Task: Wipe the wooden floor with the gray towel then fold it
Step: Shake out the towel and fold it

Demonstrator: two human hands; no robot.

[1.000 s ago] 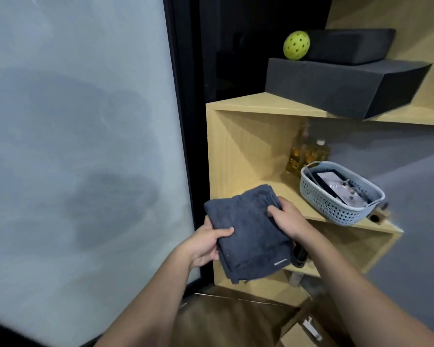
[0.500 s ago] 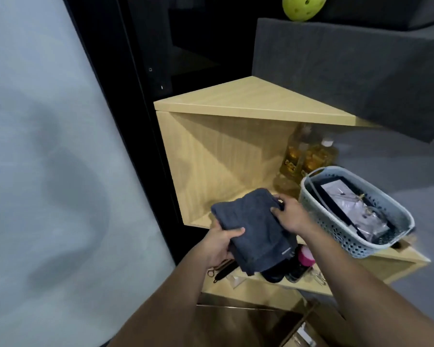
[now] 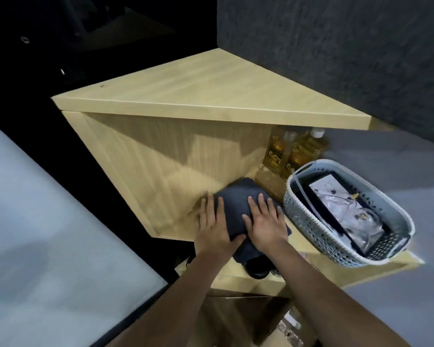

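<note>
From the head camera, the folded gray towel (image 3: 238, 206), a soft, matte, dark slate rectangle, lies on the middle board of a pale wood-grain corner shelf (image 3: 206, 96) whose top is a smooth triangular slab; the towel's near edge droops over the board's front lip. The left hand (image 3: 214, 227) lies flat along the towel's 9 o'clock edge, fingers straight and spread, thumb angled in over the cloth, gripping nothing. The right hand (image 3: 266, 221) presses palm-down on the towel's 3 o'clock half, fingers straight and extended, likewise clasping nothing. Just beside the towel at 3 o'clock sits an oval pale-blue plastic basket (image 3: 311, 229) with perforated lattice walls, holding a flat dark item under crinkled clear wrapping. At 1 o'clock from the towel, deep in the corner, stand two amber glass-like bottles (image 3: 295, 154). At 12 o'clock above the shelf top rests a coarse charcoal foam-like block (image 3: 336, 46). Glossy dark wooden floor (image 3: 236, 319) shows at 6 o'clock.
</note>
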